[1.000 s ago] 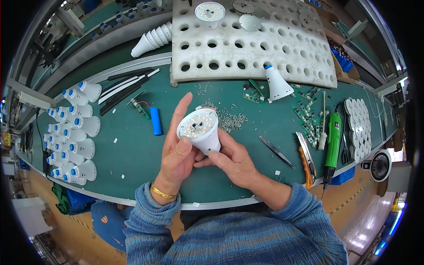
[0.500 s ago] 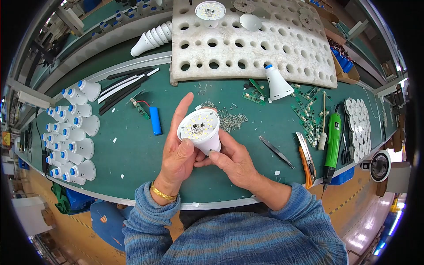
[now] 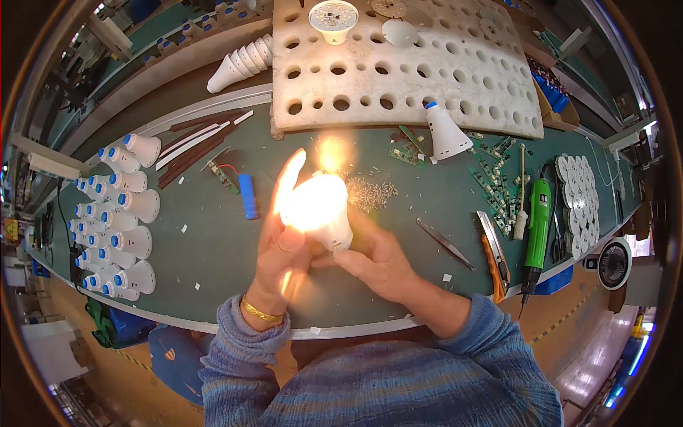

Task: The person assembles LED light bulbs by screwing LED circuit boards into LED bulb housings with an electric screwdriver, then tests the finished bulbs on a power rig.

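A white bulb housing (image 3: pixel 329 220) glows brightly in the middle, its glare hiding the board on its face. Around its left side my left hand (image 3: pixel 279 249) is wrapped, with the index finger stretched upward. My right hand (image 3: pixel 377 263) holds the lower right of the same housing between thumb and fingers. Behind it lie small scattered pins (image 3: pixel 371 193). A blue cylinder (image 3: pixel 247 196) with a small green board is left of my hands, and tweezers (image 3: pixel 445 244) lie to the right.
White housings with blue caps (image 3: pixel 135 242) stand at the left. A perforated foam board (image 3: pixel 398 78) spans the back. One housing (image 3: pixel 447 134) leans near green boards (image 3: pixel 491 185). An orange cutter (image 3: pixel 494 256), a green electric screwdriver (image 3: pixel 537 228) and round white discs (image 3: pixel 578 206) are at the right.
The bulb has lit up, casting glare on my left fingers. Its lower end shows more between my hands. Both hands keep their hold.
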A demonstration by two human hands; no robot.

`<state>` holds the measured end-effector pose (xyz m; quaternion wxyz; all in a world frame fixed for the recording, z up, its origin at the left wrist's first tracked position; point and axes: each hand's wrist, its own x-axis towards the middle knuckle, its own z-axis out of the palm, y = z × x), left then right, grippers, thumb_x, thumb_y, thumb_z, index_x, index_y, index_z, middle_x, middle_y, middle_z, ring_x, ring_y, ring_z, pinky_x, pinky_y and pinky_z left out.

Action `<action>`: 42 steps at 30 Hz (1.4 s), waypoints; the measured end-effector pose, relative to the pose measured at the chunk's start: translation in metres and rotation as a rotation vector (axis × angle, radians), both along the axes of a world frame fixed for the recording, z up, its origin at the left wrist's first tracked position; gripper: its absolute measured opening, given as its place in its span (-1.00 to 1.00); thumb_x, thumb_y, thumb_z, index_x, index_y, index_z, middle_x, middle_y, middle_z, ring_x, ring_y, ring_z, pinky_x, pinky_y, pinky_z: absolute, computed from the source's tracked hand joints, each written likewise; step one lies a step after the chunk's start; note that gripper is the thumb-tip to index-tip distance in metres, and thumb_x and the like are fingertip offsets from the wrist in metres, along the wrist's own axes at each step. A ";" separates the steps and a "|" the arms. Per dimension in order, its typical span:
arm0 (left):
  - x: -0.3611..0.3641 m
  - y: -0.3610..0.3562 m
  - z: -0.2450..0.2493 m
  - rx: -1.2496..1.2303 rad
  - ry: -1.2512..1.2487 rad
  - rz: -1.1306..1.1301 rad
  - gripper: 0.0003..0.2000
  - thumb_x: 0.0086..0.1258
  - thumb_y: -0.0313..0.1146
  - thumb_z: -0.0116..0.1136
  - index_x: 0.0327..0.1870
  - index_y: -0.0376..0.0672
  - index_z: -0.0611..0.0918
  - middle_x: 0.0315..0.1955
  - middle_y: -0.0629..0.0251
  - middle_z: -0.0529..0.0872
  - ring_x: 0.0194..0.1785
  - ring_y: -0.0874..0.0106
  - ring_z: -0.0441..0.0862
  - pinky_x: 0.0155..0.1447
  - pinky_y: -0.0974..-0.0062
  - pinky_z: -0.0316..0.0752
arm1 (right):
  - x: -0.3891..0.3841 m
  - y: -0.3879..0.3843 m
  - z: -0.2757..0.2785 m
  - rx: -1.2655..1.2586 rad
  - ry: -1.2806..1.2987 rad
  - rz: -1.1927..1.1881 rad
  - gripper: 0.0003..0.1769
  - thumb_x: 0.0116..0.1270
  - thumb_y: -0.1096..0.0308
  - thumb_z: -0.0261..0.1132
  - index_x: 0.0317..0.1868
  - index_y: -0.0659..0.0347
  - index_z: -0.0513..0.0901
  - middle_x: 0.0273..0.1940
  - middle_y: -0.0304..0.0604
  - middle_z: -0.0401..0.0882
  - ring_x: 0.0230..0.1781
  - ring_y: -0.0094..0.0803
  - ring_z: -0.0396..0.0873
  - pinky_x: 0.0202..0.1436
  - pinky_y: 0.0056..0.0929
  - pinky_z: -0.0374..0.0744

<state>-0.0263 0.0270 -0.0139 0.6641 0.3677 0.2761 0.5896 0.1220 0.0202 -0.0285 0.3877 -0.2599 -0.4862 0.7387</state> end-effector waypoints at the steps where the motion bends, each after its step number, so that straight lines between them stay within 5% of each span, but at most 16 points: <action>1: 0.000 0.000 0.001 0.003 -0.003 0.014 0.01 0.16 0.08 0.23 0.43 -0.34 -0.10 0.12 -0.01 0.47 0.23 0.24 0.42 0.29 0.29 0.31 | 0.002 0.001 0.000 0.006 -0.062 0.023 -0.38 0.39 0.35 0.11 0.37 0.34 0.11 0.25 -0.10 0.27 0.21 -0.33 0.35 0.18 -0.23 0.51; 7: -0.004 0.003 -0.005 0.060 0.027 -0.040 0.05 0.10 0.04 0.29 0.43 -0.34 -0.12 0.12 0.00 0.48 0.16 0.25 0.49 0.22 0.32 0.40 | 0.011 0.004 -0.003 0.095 -0.207 0.022 -0.40 0.33 0.35 0.23 0.32 0.35 0.24 0.18 -0.14 0.38 0.20 -0.40 0.35 0.25 -0.31 0.40; 9: -0.004 0.002 -0.004 0.067 0.034 -0.044 0.06 0.09 0.04 0.30 0.43 -0.34 -0.13 0.11 0.00 0.49 0.14 0.26 0.51 0.20 0.34 0.43 | 0.008 0.003 -0.009 0.151 -0.249 -0.099 -0.62 0.19 0.39 0.28 0.00 0.36 0.49 -0.22 -0.23 0.49 -0.19 -0.52 0.42 -0.11 -0.45 0.44; 12: -0.005 0.002 -0.003 0.074 0.057 -0.051 0.07 0.09 0.03 0.30 0.42 -0.36 -0.15 0.09 0.01 0.50 0.13 0.27 0.52 0.19 0.35 0.43 | 0.008 0.004 -0.014 0.192 -0.222 -0.147 -0.78 0.12 0.42 0.31 -0.21 0.33 0.65 -0.46 -0.29 0.55 -0.42 -0.57 0.46 -0.32 -0.51 0.46; 18: -0.004 0.000 0.003 0.062 0.082 -0.061 0.09 0.10 0.10 0.27 0.41 -0.40 -0.15 0.05 0.04 0.53 0.08 0.33 0.53 0.18 0.39 0.42 | 0.002 0.004 -0.010 0.245 -0.120 -0.238 -0.81 0.12 0.41 0.33 -0.24 0.28 0.67 -0.46 -0.26 0.60 -0.44 -0.56 0.52 -0.35 -0.52 0.48; 23: -0.008 -0.003 0.004 -0.001 -0.027 -0.145 0.04 0.05 -0.12 0.40 0.46 -0.18 -0.07 0.06 0.24 0.51 0.13 0.43 0.46 0.26 0.41 0.32 | 0.012 0.004 0.002 0.118 -0.319 -0.016 -0.48 0.25 0.55 0.26 0.22 0.35 0.36 0.09 -0.18 0.48 0.07 -0.51 0.44 0.14 -0.44 0.45; 36: -0.009 -0.003 0.005 -0.005 0.035 -0.130 0.06 0.03 -0.11 0.43 0.46 -0.18 -0.08 0.05 0.24 0.51 0.11 0.42 0.47 0.24 0.42 0.34 | 0.009 0.003 -0.003 0.185 -0.242 -0.050 -0.58 0.25 0.54 0.27 0.12 0.34 0.44 -0.05 -0.23 0.55 -0.11 -0.61 0.48 -0.09 -0.54 0.51; 42: -0.007 -0.003 0.006 -0.011 0.066 -0.138 0.08 0.01 -0.05 0.43 0.46 -0.18 -0.07 0.04 0.23 0.51 0.12 0.42 0.47 0.23 0.43 0.36 | 0.004 0.004 0.007 0.192 -0.242 -0.226 -0.68 0.10 0.31 0.42 -0.16 0.29 0.64 -0.31 -0.15 0.64 -0.31 -0.46 0.59 -0.24 -0.47 0.52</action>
